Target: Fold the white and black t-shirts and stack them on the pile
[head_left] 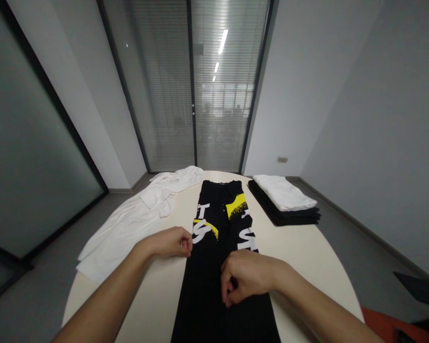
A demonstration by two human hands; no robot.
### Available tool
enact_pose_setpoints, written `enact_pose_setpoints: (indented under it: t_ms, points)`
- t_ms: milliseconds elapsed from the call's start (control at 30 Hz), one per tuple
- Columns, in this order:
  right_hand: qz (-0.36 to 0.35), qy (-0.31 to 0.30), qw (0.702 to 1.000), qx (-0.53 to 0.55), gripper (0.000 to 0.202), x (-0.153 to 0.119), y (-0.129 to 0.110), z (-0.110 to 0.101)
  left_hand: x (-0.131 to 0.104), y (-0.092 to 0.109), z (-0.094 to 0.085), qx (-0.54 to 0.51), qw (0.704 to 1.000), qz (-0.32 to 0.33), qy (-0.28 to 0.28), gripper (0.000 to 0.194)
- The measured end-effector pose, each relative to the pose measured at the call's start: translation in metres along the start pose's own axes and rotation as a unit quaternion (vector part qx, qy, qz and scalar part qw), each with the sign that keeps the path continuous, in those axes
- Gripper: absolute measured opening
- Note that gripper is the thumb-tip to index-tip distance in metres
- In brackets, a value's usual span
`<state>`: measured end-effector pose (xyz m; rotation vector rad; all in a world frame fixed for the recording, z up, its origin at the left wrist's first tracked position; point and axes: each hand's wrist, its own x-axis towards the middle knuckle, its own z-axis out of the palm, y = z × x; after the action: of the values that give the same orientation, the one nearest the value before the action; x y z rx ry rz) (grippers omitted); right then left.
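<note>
Black trousers (209, 286) with white letters and yellow patches lie flat, lengthwise down the table, waistband at the far end. At their left edge, my left hand (173, 242) is closed, its fingertips pinched on the fabric's side. My right hand (248, 276) rests over the middle and right part of the trousers, below the white letters, with its fingers curled together. What its fingertips hold, if anything, is hidden. The near ends of the trouser legs run out of view at the bottom.
A crumpled white garment (128, 228) spreads over the left side of the round cream table (307, 257). At the back right, a folded white cloth (284, 191) lies on folded black clothes (277, 216). Something orange (389, 326) shows at the lower right, beyond the table edge.
</note>
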<state>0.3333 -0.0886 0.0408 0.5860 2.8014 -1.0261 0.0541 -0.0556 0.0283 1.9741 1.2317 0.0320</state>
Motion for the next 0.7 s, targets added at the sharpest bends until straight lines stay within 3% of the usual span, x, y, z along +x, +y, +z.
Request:
enact_pose_setpoints:
  t_ms: [200,367,467,567,700]
  points:
    - [0.005,-0.016,1.0,-0.012,0.014,0.002,-0.002,0.002,0.0,-0.005,0.0,0.006,1.0,0.012,-0.004,0.022]
    - [0.025,-0.032,0.984,0.173,0.016,0.0,0.014,0.002,-0.001,-0.008,-0.002,0.002,1.0,0.014,-0.019,0.028]
    - [0.015,0.037,0.953,0.301,0.014,-0.003,0.026,-0.002,-0.002,-0.005,-0.004,-0.01,0.999,0.013,-0.041,0.036]
    - [0.014,0.145,0.922,0.358,0.032,-0.004,0.042,-0.006,-0.003,0.002,-0.002,-0.043,0.998,0.0,-0.053,0.049]
    - [0.088,0.26,0.873,0.403,0.052,0.002,0.065,-0.006,-0.001,0.015,0.006,-0.062,0.996,0.067,0.007,0.063]
